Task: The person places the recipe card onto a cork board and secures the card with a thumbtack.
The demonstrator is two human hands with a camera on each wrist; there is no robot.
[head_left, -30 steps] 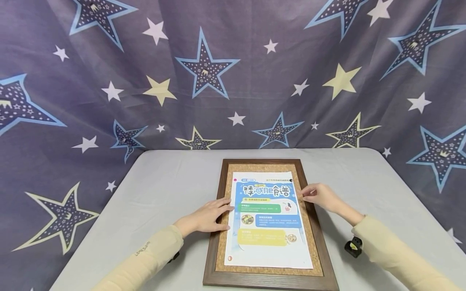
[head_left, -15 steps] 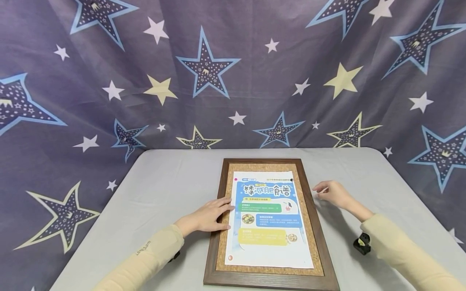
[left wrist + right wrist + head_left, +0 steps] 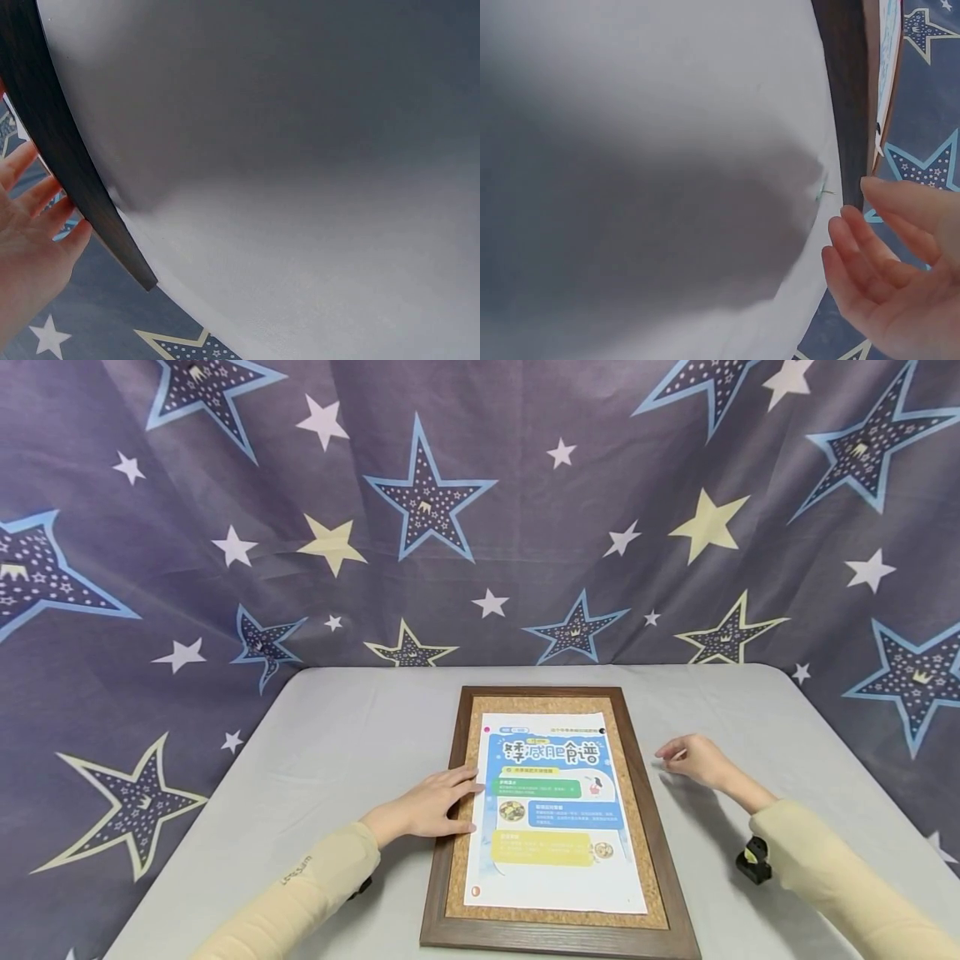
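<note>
A cork board (image 3: 457,893) in a dark wooden frame lies on the table with a printed sheet (image 3: 555,885) on it. A pink pushpin (image 3: 487,729) sits at the sheet's top left corner, a black pushpin (image 3: 602,731) at its top right. My left hand (image 3: 423,806) rests over the frame's left side, spread fingertips on the sheet's left edge. Right of the board, my right hand (image 3: 697,762) hovers low with loosely bent fingers, thumb and fingertips apart. Just beyond those fingertips, in the right wrist view, a small green pin (image 3: 821,189) lies on the table.
The grey tabletop (image 3: 360,727) extends on both sides of the board. A star-patterned curtain (image 3: 517,527) hangs behind the table and along its sides. A black wrist camera (image 3: 753,860) hangs under the right sleeve.
My right hand has left the board's right side and moved rightward over the table. My left hand, the sheet and the board have stayed in place.
</note>
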